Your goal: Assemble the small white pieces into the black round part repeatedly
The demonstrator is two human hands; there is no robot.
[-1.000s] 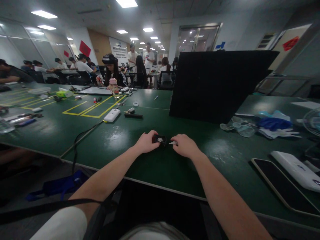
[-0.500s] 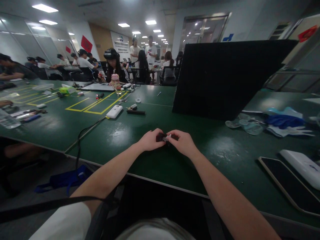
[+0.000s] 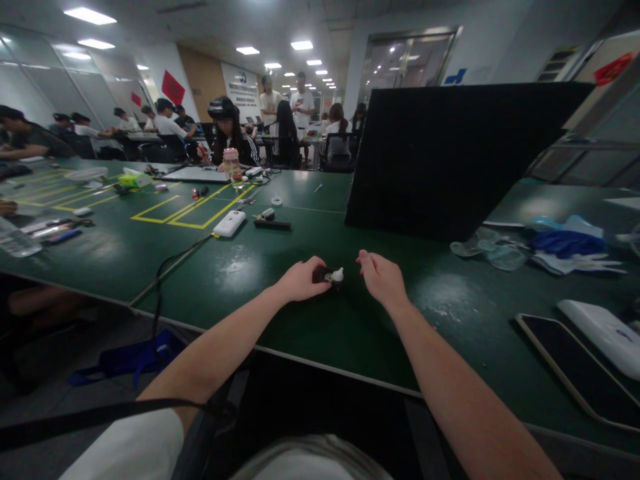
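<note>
Low over the green table (image 3: pixel 300 347), my left hand (image 3: pixel 300 281) is closed on a small dark object (image 3: pixel 320 272) with a grey, metallic-looking part at its right end. A small white piece (image 3: pixel 338 275) with a narrow tip pointing up sits at that end; whether it is fixed there, I cannot tell. My fingers cover most of the dark object, so its kind does not show. To the right, apart from it, my right hand (image 3: pixel 384 277) is closed, thumb and fingers pressed together. Anything in that pinch is hidden or too small to see.
A large black panel (image 3: pixel 450 160) stands at the back right. Crumpled gloves (image 3: pixel 570 243), a phone (image 3: pixel 575 367) and a white device (image 3: pixel 605 337) lie on the right. Ahead are a white power bank (image 3: pixel 229 224), a black bar (image 3: pixel 273 225) and a pink-capped bottle (image 3: pixel 233 167). Co-workers sit beyond.
My right hand has let go of the white piece and moved right, away from my left hand. The white piece now shows uncovered. My left hand has stayed in place.
</note>
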